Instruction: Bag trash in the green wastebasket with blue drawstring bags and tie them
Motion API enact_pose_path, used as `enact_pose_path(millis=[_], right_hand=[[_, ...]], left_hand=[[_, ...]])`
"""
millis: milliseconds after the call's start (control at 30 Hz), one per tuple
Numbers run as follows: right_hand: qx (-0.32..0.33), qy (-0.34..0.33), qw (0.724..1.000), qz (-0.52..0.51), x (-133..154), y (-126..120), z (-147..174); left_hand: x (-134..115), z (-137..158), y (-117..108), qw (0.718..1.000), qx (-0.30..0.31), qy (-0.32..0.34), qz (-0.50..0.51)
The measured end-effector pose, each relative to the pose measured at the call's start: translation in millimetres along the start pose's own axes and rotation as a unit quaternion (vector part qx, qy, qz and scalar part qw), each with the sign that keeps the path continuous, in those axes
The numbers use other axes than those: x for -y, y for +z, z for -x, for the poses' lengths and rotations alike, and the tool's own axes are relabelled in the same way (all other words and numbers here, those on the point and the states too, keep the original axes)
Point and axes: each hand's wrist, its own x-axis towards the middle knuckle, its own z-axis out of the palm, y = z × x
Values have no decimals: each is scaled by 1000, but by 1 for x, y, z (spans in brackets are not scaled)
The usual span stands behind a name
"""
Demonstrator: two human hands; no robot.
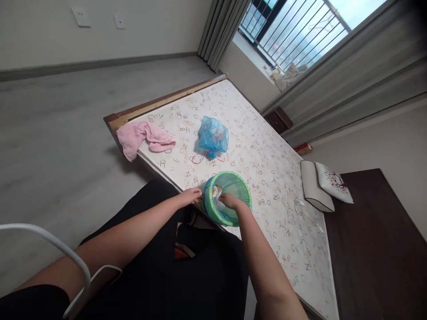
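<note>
A green-rimmed plastic mesh bin (246,189) stands tilted at the mattress's near edge, with blue translucent plastic on its left side. Reaching inside it, my right hand (228,201) has its fingers closed at a crumpled white-and-orange wrapper (216,192). Outside the bin, by its left wall, is my left hand (191,197). Its fingers are pressed together, and what they hold, if anything, is too small to make out. Just beyond the bin lies a tied blue plastic bag (213,135) with red drawstrings, its contents blurred.
A pink cloth (143,135) hangs over the corner of the letter-printed mattress (267,226). A beige pillow (313,186) and a flowered cushion (333,182) lie by the dark headboard (376,240). A white cable (50,238) crosses near my left arm.
</note>
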Motion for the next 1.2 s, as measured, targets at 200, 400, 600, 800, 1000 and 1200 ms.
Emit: enact_pose_path(millis=[200, 400, 600, 800, 1000, 1200], right_hand=[[-232, 51, 967, -89, -39, -52, 60], [-314, 297, 815, -386, -56, 40, 140], [-198, 314, 763, -529, -54, 72, 140], [-124, 343, 738, -568, -35, 84, 152], [-42, 308, 724, -616, -22, 96, 147], [-37, 302, 706, -639, -23, 97, 137]], left_hand=[[2, 1, 14, 993, -97, 40, 52], [14, 5, 41, 997, -77, 29, 7], [4, 14, 21, 995, -88, 12, -52], [4, 28, 6, 993, -56, -29, -97], [13, 27, 8, 987, 39, -35, -152], [15, 30, 7, 969, 140, -44, -200]])
